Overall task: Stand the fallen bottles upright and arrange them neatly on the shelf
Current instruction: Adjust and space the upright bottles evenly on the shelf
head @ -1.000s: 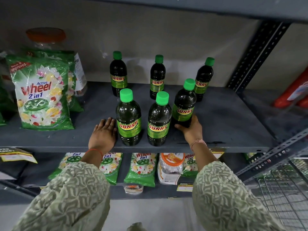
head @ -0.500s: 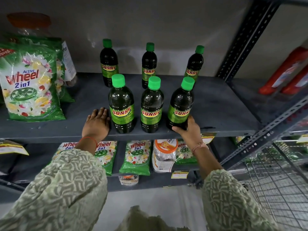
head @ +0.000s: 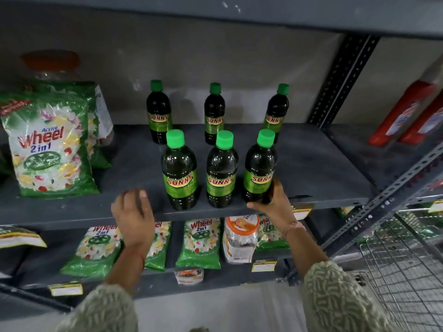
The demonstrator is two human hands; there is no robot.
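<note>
Several dark "Sunny" bottles with green caps stand upright on the grey shelf [head: 311, 168] in two rows of three. The back row runs from the left bottle [head: 158, 113] to the right one [head: 276, 113]. The front row holds a left bottle [head: 179, 173], a middle bottle [head: 221, 171] and a right bottle [head: 260, 168]. My right hand [head: 275, 207] grips the base of the front right bottle. My left hand [head: 133, 214] hovers at the shelf's front edge, left of the front row, fingers curled and holding nothing.
Green "Wheel" detergent bags [head: 50, 149] stand at the shelf's left with an orange-lidded jar [head: 51, 65] behind. More bags [head: 199, 243] and a jar [head: 241, 238] fill the shelf below. Red bottles [head: 405, 116] lie on the neighbouring shelf. A wire basket [head: 402, 271] sits lower right.
My right hand has slid the front right bottle forward into line with the other two front bottles. My left hand has lifted off the shelf and drawn back to its edge.
</note>
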